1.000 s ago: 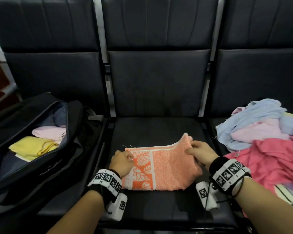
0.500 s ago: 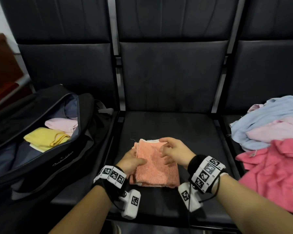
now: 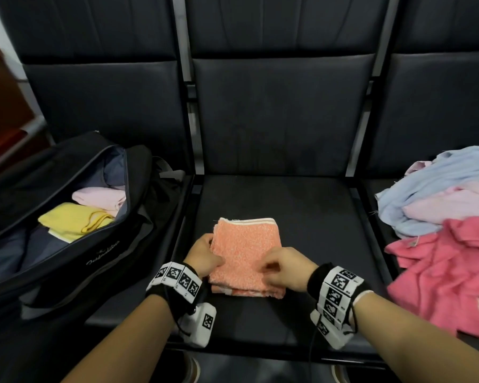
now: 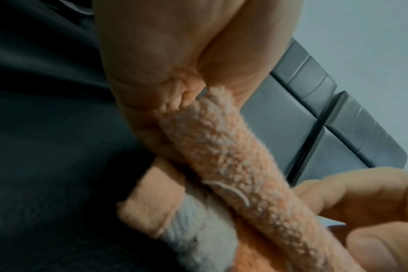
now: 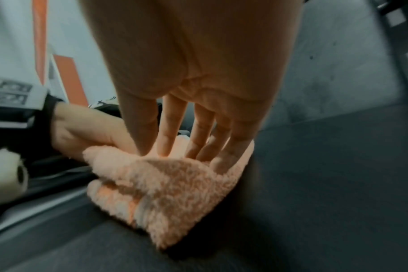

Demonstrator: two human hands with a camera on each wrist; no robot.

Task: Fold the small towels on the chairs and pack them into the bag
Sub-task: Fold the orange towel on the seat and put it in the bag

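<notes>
A folded orange towel (image 3: 246,244) lies as a small square on the middle seat (image 3: 302,217). My left hand (image 3: 205,252) grips its left edge, thumb on top; the left wrist view shows the towel's edge (image 4: 233,165) running out from under that palm. My right hand (image 3: 282,268) rests on the near right part of the towel. In the right wrist view its fingers (image 5: 170,132) are straight and press down on the towel (image 5: 175,193). An open black bag (image 3: 67,258) lies on the left seat with a yellow towel (image 3: 72,219) and a pale pink towel (image 3: 100,196) inside.
A loose pile of towels covers the right seat: light blue (image 3: 440,183), pale pink (image 3: 454,205) and deep pink (image 3: 454,272). Dark seat backs (image 3: 282,114) rise behind. Metal frame bars (image 3: 194,150) separate the seats.
The towel, held out wide a second ago, has been folded over to the left into a small square. My right hand has come down onto its near right part; my left still holds the left edge.
</notes>
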